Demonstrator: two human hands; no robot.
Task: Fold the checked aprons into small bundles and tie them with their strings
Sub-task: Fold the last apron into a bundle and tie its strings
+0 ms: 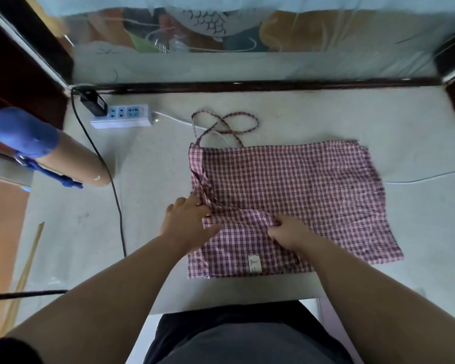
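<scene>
**Checked apron** (300,195): it lies spread flat on the pale counter (153,179), right of centre, with its near hem close to the counter's near edge. Its strings (226,124) loop loosely just beyond the far left corner.

**Grips:** your left grip (187,222) pinches a rumpled fold at the apron's left edge. Your right grip (286,232) is clenched on a bunch of cloth just right of it. A small label (254,263) shows at the near hem.

**Open room:** bare counter lies left, right and far of the cloth.

**Surroundings:**
- Farther left, a black cable (111,185) runs toward a power strip (121,115).
- A cardboard tube (71,164) with a blue cap lies at the left edge.
- A thin white cable (418,179) crosses the right side.

**Hidden or unclear:** cloth hides some of your left fingertips. Objects behind the far clear sheet are blurred.
</scene>
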